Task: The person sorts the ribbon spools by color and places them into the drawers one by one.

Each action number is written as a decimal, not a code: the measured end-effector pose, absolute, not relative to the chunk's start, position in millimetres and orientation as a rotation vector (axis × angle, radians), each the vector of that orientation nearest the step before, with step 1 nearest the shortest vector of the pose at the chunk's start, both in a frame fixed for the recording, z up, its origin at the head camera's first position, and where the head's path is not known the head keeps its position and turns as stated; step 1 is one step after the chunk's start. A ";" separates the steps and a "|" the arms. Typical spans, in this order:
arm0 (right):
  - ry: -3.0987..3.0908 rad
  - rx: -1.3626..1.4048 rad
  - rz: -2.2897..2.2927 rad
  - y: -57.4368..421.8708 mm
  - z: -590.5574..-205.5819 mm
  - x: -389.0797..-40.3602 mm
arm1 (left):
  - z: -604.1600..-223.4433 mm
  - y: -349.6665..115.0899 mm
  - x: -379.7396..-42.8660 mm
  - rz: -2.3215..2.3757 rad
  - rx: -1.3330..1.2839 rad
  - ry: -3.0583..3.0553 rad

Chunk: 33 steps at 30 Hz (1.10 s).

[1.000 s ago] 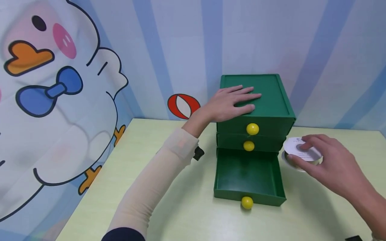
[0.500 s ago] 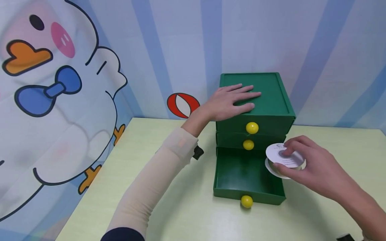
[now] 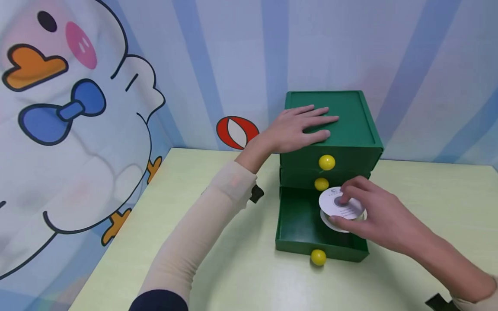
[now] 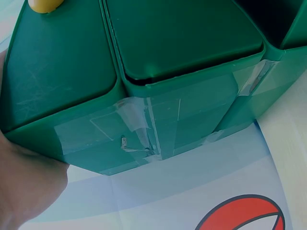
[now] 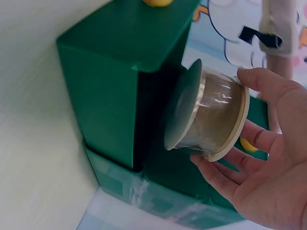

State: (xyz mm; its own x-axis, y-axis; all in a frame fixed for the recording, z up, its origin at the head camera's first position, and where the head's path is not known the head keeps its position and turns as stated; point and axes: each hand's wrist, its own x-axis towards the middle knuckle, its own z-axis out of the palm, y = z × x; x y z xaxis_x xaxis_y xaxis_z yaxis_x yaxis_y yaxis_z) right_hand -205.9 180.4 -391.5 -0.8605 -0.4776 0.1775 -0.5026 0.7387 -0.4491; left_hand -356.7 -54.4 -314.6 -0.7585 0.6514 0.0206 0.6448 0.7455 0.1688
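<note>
My right hand (image 3: pixel 373 216) pinches a spool of ribbon (image 3: pixel 342 209) by its upper white flange, a finger at the centre hole. Over the pulled-out bottom drawer (image 3: pixel 297 233) of a green drawer cabinet (image 3: pixel 350 125), the spool is held at a tilt. In the right wrist view the spool (image 5: pixel 216 108) shows a tan ribbon wound under clear wrap. Flat on the cabinet's top, my left hand (image 3: pixel 301 128) rests with its fingers spread. Only part of the left hand (image 4: pixel 31 187) shows in the left wrist view, beside the cabinet.
Yellow round knobs mark the drawers: the top knob (image 3: pixel 327 163), the middle knob (image 3: pixel 321 184) and the bottom knob (image 3: pixel 318 257). Clear tape (image 4: pixel 139 120) joins the cabinet's side seams. The pale table (image 3: pixel 225 263) ends at a cartoon-printed backdrop (image 3: pixel 218 52).
My right hand has carried the spool leftward, from beside the cabinet to over the open bottom drawer. The left hand has stayed on the cabinet top.
</note>
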 end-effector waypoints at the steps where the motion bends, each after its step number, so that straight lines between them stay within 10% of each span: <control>1: -2.878 0.832 0.760 178.1 -392.4 -205.8 | -314.4 -54.1 -357.0 0.255 1.079 2.897; 33: -3.079 1.064 0.788 152.0 -430.1 -215.8 | -314.7 -57.4 -356.1 0.238 1.093 2.888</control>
State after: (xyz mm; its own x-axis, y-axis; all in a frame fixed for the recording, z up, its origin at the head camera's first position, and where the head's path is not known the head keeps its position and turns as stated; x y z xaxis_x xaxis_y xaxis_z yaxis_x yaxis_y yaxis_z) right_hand -215.8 152.0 -430.1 -0.7786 -0.6260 -0.0439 -0.5280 0.6913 -0.4933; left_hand -356.1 -57.4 -314.7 -0.7502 0.6611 0.0130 0.6543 0.7394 0.1590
